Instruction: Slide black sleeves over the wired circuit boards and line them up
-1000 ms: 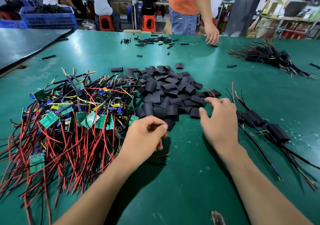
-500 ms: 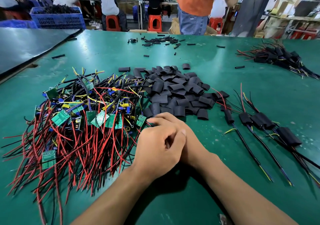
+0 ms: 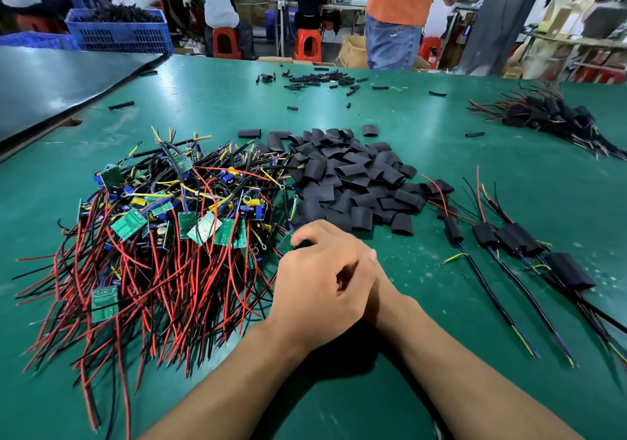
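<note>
Board (image 3: pixel 286 243): light, stiff, wires tangling; its corner is possibly being pinched by the right hand (image 3: pixel 317 233).
Sleeves (image 3: pixel 353 182): soft, flattened; mouths needing squeezing open.
Left hand (image 3: pixel 322 283): curled over it; hold cannot be told.

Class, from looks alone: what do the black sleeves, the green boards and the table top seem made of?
Black sleeves: likely soft plastic tubing, matt; they lie flattened and creased.
Green boards: probably rigid circuit-board laminate; flat, green, pale printed marks.
Table top: perhaps a rubbery mat; smooth green with soft glints.
</note>
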The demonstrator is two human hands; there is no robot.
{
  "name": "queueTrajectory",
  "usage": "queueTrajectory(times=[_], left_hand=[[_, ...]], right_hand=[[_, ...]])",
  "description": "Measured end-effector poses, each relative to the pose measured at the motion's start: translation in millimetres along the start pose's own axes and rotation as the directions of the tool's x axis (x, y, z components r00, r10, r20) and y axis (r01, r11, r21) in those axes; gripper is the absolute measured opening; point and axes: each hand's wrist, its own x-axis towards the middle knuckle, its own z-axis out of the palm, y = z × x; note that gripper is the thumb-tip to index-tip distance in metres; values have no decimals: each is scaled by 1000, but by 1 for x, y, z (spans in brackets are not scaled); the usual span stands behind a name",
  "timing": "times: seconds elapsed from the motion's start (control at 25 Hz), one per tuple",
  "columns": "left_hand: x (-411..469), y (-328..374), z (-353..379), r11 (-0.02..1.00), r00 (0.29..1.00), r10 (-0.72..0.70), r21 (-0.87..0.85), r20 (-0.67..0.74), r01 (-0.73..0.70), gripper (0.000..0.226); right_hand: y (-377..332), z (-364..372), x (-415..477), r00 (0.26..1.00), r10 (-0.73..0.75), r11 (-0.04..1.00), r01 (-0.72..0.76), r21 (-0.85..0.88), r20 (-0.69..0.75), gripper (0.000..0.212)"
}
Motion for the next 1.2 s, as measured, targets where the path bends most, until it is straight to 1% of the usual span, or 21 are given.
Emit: queueTrajectory(times=[0.04, 0.08, 0.12, 0.16, 0.24, 0.32, 0.4, 0.44, 0.52, 0.64, 0.68, 0.72, 0.8, 0.88, 0.96, 1.04, 1.12, 1.2], left_hand=[[0, 1, 0, 1000, 1000, 10, -10, -22, -11, 47], [1, 5, -2, 999, 1000, 14, -42, -12, -14, 46], [2, 5, -2, 999, 1000, 3, -39, -14, -3, 44], [3, 5, -2, 999, 1000, -25, -46, -15, 24, 44], [5, 4, -4, 997, 999, -54, -55, -9, 53, 44], [5, 3, -5, 995, 998, -62, -75, -16, 61, 44], [5, 1, -5, 988, 994, -108, -109, 12, 109, 45], [6, 0, -4, 982, 991, -134, -131, 26, 136, 45], [7, -1, -3, 969, 980, -195, -147, 42, 199, 48], [6, -3, -2, 942, 958, -278, -175, 66, 286, 53], [5, -6, -1, 935, 953, -294, -181, 78, 303, 53], [5, -8, 1, 929, 945, -314, -173, 97, 326, 53], [3, -14, 4, 910, 916, -377, -133, 135, 393, 49], [4, -18, 7, 886, 888, -433, -111, 154, 451, 32], [4, -20, 8, 863, 868, -477, -112, 140, 492, 8], [5, -21, 7, 861, 868, -486, -113, 105, 496, 20], [6, -20, 5, 857, 874, -479, -171, 81, 485, 27], [8, -19, 4, 829, 861, -502, -241, 75, 504, 24]], right_hand=[[-11, -2, -1, 999, -31, 999, 31, -8, -24, 49], [-14, -2, 1, 996, -87, 995, 88, -37, 9, 56], [-17, -3, 4, 990, -136, 985, 138, -99, 28, 59], [-16, -4, 7, 987, -159, 982, 161, -95, 31, 60], [-13, -5, 9, 982, -182, 983, 181, -9, -50, 56], [-10, -6, 9, 967, -185, 979, 196, 52, -173, 41], [-6, -10, 12, 950, -136, 976, 178, 127, -282, 30], [-5, -12, 14, 944, -77, 967, 149, 205, -321, 28], [-1, -19, 16, 940, 16, 934, 107, 341, -340, 27], [2, -34, 15, 936, 35, 891, 130, 435, -351, 24], [3, -40, 16, 933, 53, 857, 141, 495, -357, 23], [3, -46, 16, 929, 83, 801, 152, 579, -359, 23], [4, -57, 17, 928, 176, 616, 156, 772, -328, 22], [4, -66, 17, 936, 238, 433, 136, 891, -258, 22], [2, -72, 16, 948, 249, 302, 118, 946, -198, 22], [-1, -73, 15, 962, 245, 150, 84, 985, -119, 21], [-5, -74, 14, 977, 211, -18, -9, 1000, 13, 21], [-7, -73, 11, 982, 95, -162, -146, 976, 162, 23]])
